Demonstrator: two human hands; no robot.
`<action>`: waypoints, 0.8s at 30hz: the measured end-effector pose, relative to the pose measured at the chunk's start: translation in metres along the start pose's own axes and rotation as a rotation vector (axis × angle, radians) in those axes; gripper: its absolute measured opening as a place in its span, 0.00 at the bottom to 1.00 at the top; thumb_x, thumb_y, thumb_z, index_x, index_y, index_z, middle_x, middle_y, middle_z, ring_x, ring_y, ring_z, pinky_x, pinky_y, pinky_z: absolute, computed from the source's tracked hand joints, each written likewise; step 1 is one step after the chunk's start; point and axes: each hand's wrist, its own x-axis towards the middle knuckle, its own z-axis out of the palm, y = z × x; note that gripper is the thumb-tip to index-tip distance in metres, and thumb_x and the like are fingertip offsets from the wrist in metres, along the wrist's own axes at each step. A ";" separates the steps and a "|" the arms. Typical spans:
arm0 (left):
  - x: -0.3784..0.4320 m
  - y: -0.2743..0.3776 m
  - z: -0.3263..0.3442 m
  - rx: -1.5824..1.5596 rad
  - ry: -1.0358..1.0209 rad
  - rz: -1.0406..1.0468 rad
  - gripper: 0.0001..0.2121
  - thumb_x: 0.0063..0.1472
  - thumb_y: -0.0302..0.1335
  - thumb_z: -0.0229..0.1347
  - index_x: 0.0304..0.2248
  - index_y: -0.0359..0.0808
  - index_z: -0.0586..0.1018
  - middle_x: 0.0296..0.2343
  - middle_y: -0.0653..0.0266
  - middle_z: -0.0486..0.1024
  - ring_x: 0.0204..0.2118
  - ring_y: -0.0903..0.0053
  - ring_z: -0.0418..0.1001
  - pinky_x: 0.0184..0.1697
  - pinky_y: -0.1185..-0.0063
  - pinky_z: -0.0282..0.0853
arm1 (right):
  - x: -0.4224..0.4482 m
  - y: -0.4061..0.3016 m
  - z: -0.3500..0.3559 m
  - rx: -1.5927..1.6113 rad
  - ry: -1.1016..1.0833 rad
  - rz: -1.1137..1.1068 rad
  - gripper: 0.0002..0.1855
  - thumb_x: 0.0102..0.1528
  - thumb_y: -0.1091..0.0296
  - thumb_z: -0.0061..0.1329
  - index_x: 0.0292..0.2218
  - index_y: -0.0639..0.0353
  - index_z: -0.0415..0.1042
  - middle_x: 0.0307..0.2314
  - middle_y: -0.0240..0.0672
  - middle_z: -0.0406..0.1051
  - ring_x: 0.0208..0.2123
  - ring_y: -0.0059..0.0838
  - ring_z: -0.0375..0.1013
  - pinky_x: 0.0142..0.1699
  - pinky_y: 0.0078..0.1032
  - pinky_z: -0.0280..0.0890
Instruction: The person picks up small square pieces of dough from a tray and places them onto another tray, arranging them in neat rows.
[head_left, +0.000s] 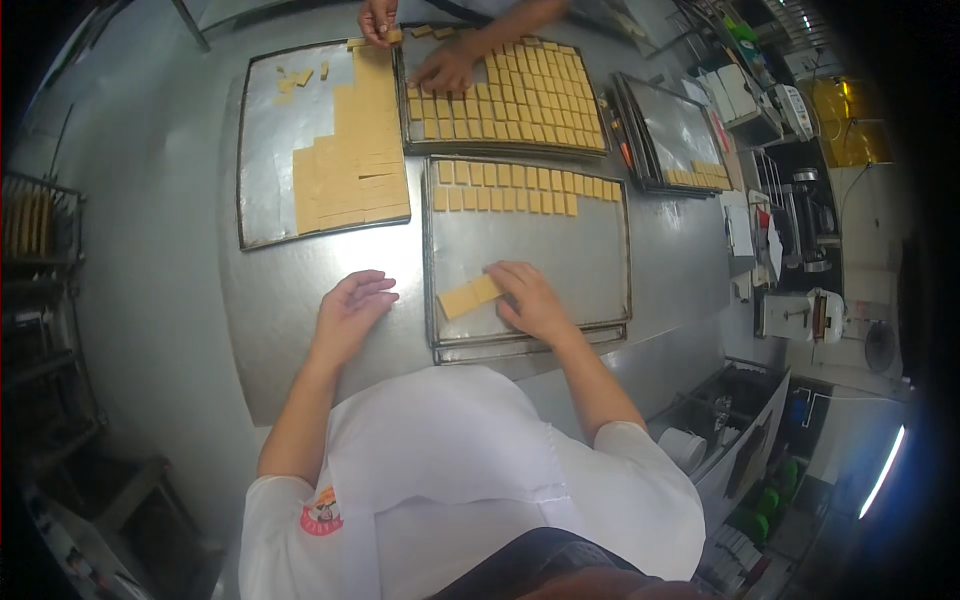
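My right hand (534, 301) grips one end of a short strip of yellow dough pieces (466, 298), which lies slantwise over the near left part of a metal baking tray (540, 259). Two rows of small rectangular dough pieces (517, 176) line the far side of that tray, the nearer row being shorter. To the left of the tray, my left hand (354, 309) is above the bare metal table (300, 292), fingers loosely curved and holding nothing. Beyond it, another tray (277, 172) carries a cut sheet of the same dough (360, 165) and a few scraps (300, 76).
Across the table, another person's hand (448, 67) reaches over a tray of spaced dough pieces (536, 97); their other hand (377, 22) holds one piece. Stacked trays (671, 135) stand at the right, beside a kitchen scale (793, 109). A rack (41, 225) is at the far left.
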 end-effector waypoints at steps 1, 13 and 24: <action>0.001 0.001 0.004 0.009 -0.009 -0.007 0.16 0.62 0.19 0.56 0.49 0.28 0.71 0.44 0.54 0.76 0.45 0.73 0.77 0.49 0.79 0.73 | -0.001 0.003 0.003 0.000 0.003 0.000 0.27 0.46 0.74 0.53 0.50 0.58 0.71 0.48 0.42 0.69 0.50 0.47 0.67 0.55 0.38 0.64; -0.006 0.003 0.002 0.059 0.001 0.013 0.17 0.61 0.20 0.58 0.49 0.28 0.71 0.44 0.53 0.76 0.46 0.73 0.76 0.50 0.78 0.72 | -0.003 0.011 -0.013 0.114 0.027 0.227 0.23 0.48 0.70 0.58 0.48 0.55 0.73 0.41 0.37 0.72 0.43 0.38 0.72 0.47 0.30 0.69; 0.002 0.028 0.044 0.068 -0.201 0.071 0.16 0.56 0.17 0.61 0.44 0.30 0.74 0.45 0.60 0.75 0.45 0.79 0.75 0.50 0.80 0.72 | 0.045 -0.077 -0.001 1.089 0.036 0.134 0.22 0.48 0.86 0.53 0.47 0.65 0.72 0.45 0.35 0.64 0.48 0.27 0.68 0.52 0.25 0.69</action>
